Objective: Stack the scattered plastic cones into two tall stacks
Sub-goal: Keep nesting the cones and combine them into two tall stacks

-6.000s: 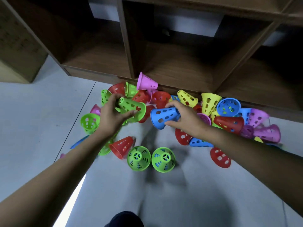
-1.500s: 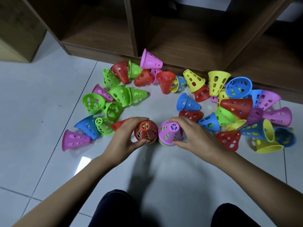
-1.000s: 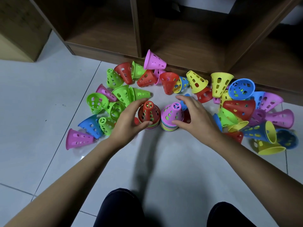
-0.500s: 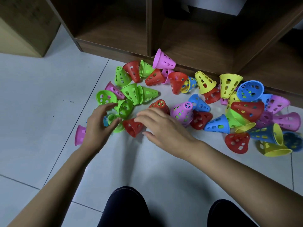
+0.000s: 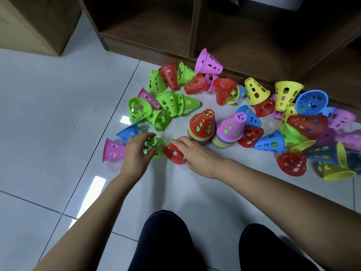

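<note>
Two short stacks of cones stand side by side on the tiled floor, one topped by a red cone [image 5: 202, 124] and one by a purple cone [image 5: 231, 127]. Just left of them my left hand [image 5: 136, 153] curls its fingers and thumb round a small green cone [image 5: 157, 146]. My right hand [image 5: 197, 154] reaches across in front of the stacks and holds a red cone [image 5: 173, 153] that lies on its side, mouth toward me. Loose cones lie scattered around: a green cluster [image 5: 166, 104] behind my hands, a purple cone [image 5: 113, 150] and a blue cone [image 5: 129, 132] at the left.
A dense pile of yellow, blue, red and purple cones [image 5: 304, 124] fills the right side. A dark wooden shelf unit [image 5: 148, 45] borders the cones at the back, a light wooden box [image 5: 35, 24] stands at the far left. My knees [image 5: 166, 241] are at the bottom.
Both hands left the two stacks and moved left. The left hand closed round the green cone and the right hand took hold of the lying red cone.
</note>
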